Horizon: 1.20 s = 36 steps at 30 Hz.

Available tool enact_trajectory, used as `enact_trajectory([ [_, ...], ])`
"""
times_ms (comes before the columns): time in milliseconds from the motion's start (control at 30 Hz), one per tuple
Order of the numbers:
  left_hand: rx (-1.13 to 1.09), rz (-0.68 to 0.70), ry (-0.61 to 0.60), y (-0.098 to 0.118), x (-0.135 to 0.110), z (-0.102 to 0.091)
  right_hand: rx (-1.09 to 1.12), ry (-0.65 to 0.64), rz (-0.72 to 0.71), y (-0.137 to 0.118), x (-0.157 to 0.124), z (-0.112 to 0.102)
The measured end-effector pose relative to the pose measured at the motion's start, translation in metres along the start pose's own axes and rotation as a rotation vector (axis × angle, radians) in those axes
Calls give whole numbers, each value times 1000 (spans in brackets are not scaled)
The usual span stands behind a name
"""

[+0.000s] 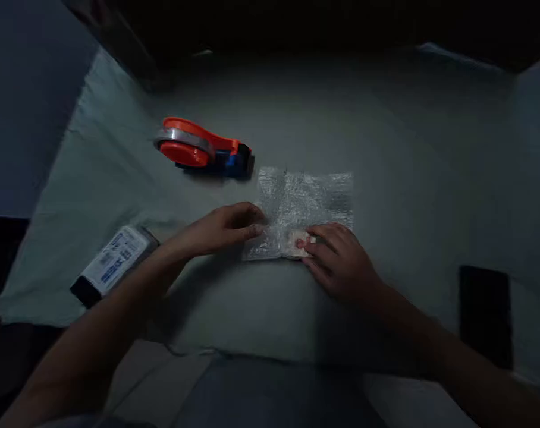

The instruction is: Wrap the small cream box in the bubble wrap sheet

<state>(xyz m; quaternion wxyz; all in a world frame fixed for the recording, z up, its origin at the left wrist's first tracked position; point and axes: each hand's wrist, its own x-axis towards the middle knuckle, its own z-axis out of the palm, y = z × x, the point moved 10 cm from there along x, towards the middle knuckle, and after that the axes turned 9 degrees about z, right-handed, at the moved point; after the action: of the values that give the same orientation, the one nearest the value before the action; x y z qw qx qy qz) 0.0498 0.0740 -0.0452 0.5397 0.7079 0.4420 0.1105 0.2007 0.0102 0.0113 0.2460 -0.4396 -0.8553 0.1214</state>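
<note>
A sheet of clear bubble wrap (308, 199) lies flat on a grey-green cloth (386, 148). A small pale object (295, 244) sits at the sheet's near edge, partly rolled under the wrap. My left hand (225, 229) pinches the sheet's near left corner with curled fingers. My right hand (339, 261) rests on the near edge, its fingertips pressing the wrap against the pale object.
An orange tape dispenser (198, 147) with a blue end lies behind and left of the sheet. A white-labelled dark packet (112, 261) lies at the left. A black flat object (484, 315) lies at the right. The room is dim.
</note>
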Motion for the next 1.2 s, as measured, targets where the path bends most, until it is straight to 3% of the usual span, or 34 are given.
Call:
enact_trajectory([
  [133, 63, -121, 1, -14, -3, 4, 4, -9, 15, 4, 0, 1],
  [233, 30, -167, 68, -18, -5, 3, 14, -17, 15, 5, 0, 1],
  [400, 19, -175, 263, -15, -8, 3, 9, -6, 15, 4, 0, 1],
  [500, 83, -106, 334, -6, -7, 7, 5, 0, 21, 4, 0, 0],
  [633, 121, -31, 277, 5, -4, 14, -4, -2, 16, 3, 0, 1],
  [800, 145, -159, 110, -3, -9, 19, 0, -12, 20, 3, 1, 3],
  [1000, -11, -181, 91, -13, -10, 24, -3, -4, 25, 4, 1, 2],
  [1200, 113, -159, 204, -14, -1, 16, -17, -18, 23, 3, 2, 2],
])
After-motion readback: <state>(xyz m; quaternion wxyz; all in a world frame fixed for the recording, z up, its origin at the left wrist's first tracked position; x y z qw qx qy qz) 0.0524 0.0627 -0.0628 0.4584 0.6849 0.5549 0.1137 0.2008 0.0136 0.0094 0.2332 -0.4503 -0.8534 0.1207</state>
